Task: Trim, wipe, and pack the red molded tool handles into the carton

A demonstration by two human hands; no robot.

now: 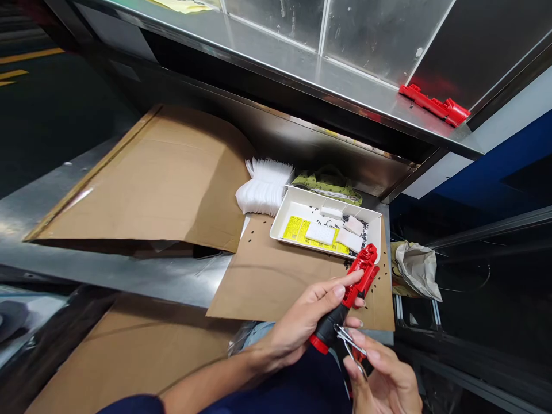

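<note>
A stainless steel bench runs across in front of me, with a steel shelf above it on the far side. A large sheet of brown cardboard lies on the bench to the left, and a second cardboard sheet lies nearer, right under my hands. A third piece of cardboard sits lower down, near me on the left.

Beyond my hands, a white tray rests on the second sheet. It holds a yellow printed sheet, white foam blocks and loose small black parts; more of those black bits are scattered over the cardboard. Behind the tray are a fanned stack of white pieces and a green patterned pouch. A crumpled paper bag sits off to the right, and a red plastic part lies on the shelf.

My left hand is closed around the black grip of a red-and-black hand tool, held up over the near cardboard. My right hand is partly curled at a bent metal wire at the tool's lower end; I cannot tell whether it is pinching the wire.
</note>
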